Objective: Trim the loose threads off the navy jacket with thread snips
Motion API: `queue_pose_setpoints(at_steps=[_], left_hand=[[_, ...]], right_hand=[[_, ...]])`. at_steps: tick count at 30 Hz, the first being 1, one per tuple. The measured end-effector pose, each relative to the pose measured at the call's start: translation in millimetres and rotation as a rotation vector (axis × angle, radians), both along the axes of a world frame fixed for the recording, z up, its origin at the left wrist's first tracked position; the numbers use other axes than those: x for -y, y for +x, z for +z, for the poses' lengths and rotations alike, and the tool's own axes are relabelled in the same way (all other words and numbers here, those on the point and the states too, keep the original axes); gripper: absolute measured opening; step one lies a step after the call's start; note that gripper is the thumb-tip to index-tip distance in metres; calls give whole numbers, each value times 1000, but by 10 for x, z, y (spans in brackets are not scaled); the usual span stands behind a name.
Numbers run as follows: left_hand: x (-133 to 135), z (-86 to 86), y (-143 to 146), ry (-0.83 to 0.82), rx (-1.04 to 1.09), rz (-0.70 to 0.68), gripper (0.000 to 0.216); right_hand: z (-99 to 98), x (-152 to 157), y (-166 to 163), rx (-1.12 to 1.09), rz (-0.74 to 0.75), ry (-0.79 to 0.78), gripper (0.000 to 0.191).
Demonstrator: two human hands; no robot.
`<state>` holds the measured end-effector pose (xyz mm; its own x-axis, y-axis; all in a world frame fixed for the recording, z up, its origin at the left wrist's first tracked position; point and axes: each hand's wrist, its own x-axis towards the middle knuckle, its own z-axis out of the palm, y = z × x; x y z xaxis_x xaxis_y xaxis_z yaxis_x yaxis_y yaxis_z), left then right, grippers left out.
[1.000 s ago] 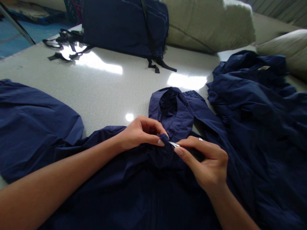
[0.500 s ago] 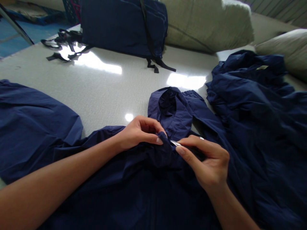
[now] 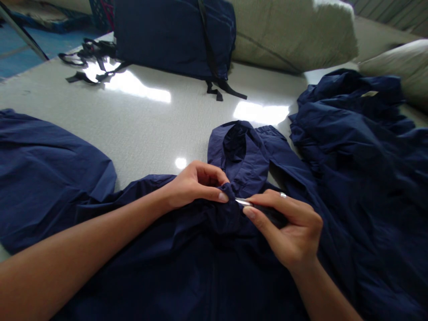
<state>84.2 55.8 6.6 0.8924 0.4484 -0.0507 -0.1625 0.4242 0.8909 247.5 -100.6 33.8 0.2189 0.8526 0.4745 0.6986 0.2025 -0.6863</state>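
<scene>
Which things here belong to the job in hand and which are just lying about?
In use:
navy garment, pinched by the left hand
small metal tool, in the right hand

Apparently lying about:
navy cloth heap
black straps
strapped navy bundle
beige bundles

A shiny silver ring (image 3: 282,195) sits on a finger of the right hand (image 3: 296,229), well back from the fingertips (image 3: 249,212). Behind the fingers, both forearms (image 3: 100,240) are bare.

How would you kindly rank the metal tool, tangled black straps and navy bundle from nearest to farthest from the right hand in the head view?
1. Metal tool: in the right hand.
2. Navy bundle: back of the table.
3. Tangled black straps: left of the bundle.
</scene>
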Motion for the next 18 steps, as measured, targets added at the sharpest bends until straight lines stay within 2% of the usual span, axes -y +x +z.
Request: queue_pose_setpoints(at_steps=[11,18], left_hand=[[-12,35,0,9,-16,-16,13],[-25,-26,-9,-7,-23,-43,14]], right_hand=[[5,-12,2,55,18,26,5],[51,-29,-8,166,37,135,9]])
